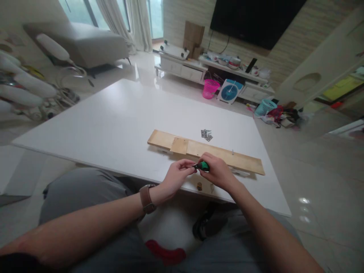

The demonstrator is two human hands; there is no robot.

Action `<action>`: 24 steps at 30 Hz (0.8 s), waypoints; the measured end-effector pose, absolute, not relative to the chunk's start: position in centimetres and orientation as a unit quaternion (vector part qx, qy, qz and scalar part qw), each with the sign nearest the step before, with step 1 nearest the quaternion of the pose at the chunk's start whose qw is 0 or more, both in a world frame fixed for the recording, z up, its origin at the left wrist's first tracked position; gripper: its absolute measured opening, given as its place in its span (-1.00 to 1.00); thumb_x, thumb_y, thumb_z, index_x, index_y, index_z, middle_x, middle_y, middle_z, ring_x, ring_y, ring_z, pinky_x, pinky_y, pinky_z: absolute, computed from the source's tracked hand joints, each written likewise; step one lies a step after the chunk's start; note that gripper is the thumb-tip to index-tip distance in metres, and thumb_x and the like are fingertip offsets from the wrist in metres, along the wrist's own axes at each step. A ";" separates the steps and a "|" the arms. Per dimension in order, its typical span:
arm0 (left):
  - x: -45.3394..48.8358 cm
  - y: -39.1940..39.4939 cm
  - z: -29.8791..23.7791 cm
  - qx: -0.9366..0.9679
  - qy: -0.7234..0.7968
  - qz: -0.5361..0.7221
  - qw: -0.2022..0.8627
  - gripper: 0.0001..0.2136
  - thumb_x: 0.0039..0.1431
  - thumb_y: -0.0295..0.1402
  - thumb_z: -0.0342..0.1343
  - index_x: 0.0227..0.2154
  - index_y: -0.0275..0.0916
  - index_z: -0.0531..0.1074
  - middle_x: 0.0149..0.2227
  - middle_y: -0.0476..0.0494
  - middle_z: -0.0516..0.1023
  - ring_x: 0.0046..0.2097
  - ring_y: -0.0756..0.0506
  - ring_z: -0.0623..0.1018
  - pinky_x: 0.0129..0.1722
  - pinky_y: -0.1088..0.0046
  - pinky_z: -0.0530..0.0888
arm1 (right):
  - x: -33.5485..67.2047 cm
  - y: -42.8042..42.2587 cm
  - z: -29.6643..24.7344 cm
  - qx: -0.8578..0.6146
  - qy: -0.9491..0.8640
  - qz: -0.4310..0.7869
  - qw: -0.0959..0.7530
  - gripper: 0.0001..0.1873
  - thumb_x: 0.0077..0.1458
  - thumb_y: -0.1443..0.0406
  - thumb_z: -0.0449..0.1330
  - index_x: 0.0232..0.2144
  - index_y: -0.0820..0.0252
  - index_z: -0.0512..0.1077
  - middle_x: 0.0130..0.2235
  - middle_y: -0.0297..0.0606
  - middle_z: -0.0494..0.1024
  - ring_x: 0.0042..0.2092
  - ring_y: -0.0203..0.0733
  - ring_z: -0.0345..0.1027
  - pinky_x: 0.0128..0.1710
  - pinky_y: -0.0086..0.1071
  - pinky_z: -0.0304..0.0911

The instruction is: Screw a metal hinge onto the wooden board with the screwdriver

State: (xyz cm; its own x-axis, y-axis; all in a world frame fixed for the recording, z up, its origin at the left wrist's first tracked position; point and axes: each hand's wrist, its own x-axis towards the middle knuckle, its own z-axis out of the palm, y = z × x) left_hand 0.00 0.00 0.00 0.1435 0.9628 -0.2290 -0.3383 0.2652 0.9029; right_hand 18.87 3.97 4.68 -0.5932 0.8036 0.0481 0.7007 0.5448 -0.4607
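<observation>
Left hand point(178, 176) pinches the tip of one screwdriver point(203, 166), right hand point(217, 172) clamped on its handle, at the bench's point(113, 125) near edge; one plank point(230, 157) lies just beyond; the bench's left half is open.

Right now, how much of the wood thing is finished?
It looks early. Done: a small wooden block sits on the long plank. In hand: the right hand grips a green screwdriver while the left hand pinches its tip. Left: the metal hinges lie loose on the table, not yet fitted.
</observation>
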 end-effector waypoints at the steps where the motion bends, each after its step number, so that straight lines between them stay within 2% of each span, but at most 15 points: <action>1: 0.0 0.0 0.0 0.353 0.437 0.488 0.668 -0.74 -0.01 -0.37 0.40 -0.23 -0.31 0.63 -0.24 -0.20 0.71 -0.16 -0.12 0.65 0.02 0.30 0.52 | 18.8 4.0 4.7 -0.430 -0.870 0.201 0.131 -0.77 0.05 0.47 0.24 -0.24 0.10 0.41 -0.20 -0.30 0.48 -0.19 -0.16 0.38 -0.21 -0.37 0.18; 11: -0.6 0.0 0.3 0.424 0.452 0.475 0.625 -0.75 0.06 -0.33 0.36 -0.20 -0.31 0.66 -0.18 -0.24 0.72 -0.13 -0.15 0.64 0.00 0.31 0.52 | 18.3 3.7 5.0 -0.427 -0.878 0.172 0.130 -0.74 0.07 0.46 0.24 -0.20 0.08 0.41 -0.14 -0.28 0.49 -0.18 -0.15 0.43 -0.21 -0.36 0.23; 24: -0.7 -0.1 0.7 0.439 0.445 0.481 0.615 -0.78 0.05 -0.32 0.36 -0.24 -0.29 0.66 -0.20 -0.22 0.71 -0.13 -0.16 0.63 -0.02 0.29 0.53 | 18.2 3.6 5.0 -0.425 -0.880 0.166 0.134 -0.80 0.11 0.43 0.23 -0.22 0.07 0.41 -0.18 -0.30 0.48 -0.21 -0.17 0.43 -0.24 -0.38 0.20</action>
State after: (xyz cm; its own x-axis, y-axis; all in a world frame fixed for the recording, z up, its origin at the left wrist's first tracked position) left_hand -0.68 -0.07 0.65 0.1410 0.9821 -0.1250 -0.2012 0.1521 0.9677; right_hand 18.23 3.60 5.03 -0.6027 0.7924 0.0946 0.7038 0.5836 -0.4050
